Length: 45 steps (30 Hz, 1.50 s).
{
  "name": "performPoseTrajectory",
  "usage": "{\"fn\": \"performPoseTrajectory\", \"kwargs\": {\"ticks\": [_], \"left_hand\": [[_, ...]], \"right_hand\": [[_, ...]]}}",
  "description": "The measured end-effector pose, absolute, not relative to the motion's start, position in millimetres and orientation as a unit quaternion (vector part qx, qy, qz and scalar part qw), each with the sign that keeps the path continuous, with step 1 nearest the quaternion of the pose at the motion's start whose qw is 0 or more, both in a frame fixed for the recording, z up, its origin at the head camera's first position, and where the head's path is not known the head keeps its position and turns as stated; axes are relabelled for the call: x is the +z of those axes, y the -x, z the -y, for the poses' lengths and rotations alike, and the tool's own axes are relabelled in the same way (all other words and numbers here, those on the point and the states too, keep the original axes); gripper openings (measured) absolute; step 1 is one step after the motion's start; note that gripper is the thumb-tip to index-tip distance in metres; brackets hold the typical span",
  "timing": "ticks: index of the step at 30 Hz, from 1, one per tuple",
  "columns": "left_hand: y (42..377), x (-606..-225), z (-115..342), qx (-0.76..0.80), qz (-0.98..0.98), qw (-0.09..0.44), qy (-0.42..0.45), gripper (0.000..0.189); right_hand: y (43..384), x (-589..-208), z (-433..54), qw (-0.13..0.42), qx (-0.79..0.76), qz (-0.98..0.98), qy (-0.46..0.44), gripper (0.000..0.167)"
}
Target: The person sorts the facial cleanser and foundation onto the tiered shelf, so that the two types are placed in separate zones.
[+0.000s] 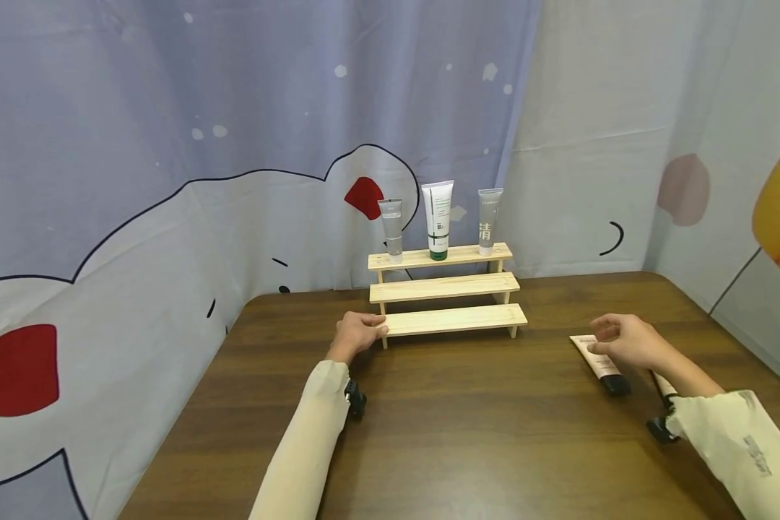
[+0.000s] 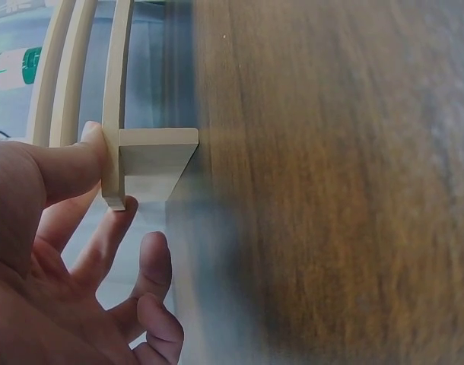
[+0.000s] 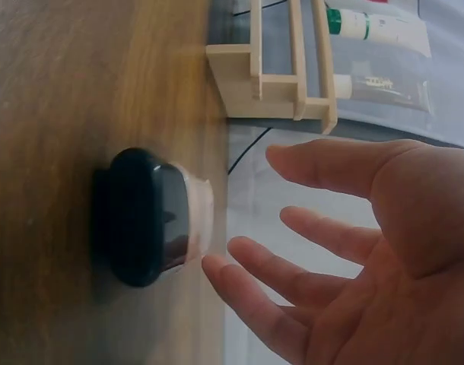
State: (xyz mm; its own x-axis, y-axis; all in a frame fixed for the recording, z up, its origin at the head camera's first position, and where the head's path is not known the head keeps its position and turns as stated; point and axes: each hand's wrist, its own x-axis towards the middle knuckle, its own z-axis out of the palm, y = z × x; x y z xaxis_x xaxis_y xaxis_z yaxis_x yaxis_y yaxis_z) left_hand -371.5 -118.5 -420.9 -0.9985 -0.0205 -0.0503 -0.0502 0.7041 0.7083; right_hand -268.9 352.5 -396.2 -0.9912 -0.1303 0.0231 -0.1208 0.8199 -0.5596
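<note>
A three-tier wooden display stand [image 1: 455, 320] stands toward the back of the table. My left hand [image 1: 357, 334] pinches the left end of its lowest board, thumb on top and a fingertip beneath, as the left wrist view shows. On the right, a pale pink tube [image 1: 594, 355] with a black cap [image 3: 133, 217] lies flat on the table. Over this tube is my right hand [image 1: 627, 339], its fingers spread and loosely bent with nothing between them. A second tube [image 1: 664, 386] lies partly hidden behind the right wrist.
Along the stand's top board stand a grey tube [image 1: 392, 227], a white tube with a green cap [image 1: 438, 217] and a clear grey tube [image 1: 488, 220]. The brown wooden table [image 1: 468, 433] reaches back to a printed curtain [image 1: 286, 231].
</note>
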Motion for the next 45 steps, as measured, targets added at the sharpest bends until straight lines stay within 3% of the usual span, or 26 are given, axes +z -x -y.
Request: {"fn": "performPoseTrajectory", "kwargs": {"ticks": [9, 19, 45], "left_hand": [[371.8, -421.7, 118.5, 0.386, -0.922, 0.025, 0.029, 0.028], [371.6, -422.0, 118.6, 0.386, -0.922, 0.022, 0.024, 0.028], [372.9, -424.2, 119.1, 0.383, -0.923, 0.019, 0.023, 0.028]], "right_hand": [[270.7, -406.8, -359.7, 0.036, -0.327, -0.942, 0.061, 0.056], [273.4, -408.7, -361.4, 0.029, -0.273, -0.96, 0.052, 0.056], [275.9, -418.6, -340.8, 0.044, -0.342, -0.936, 0.068, 0.053]]}}
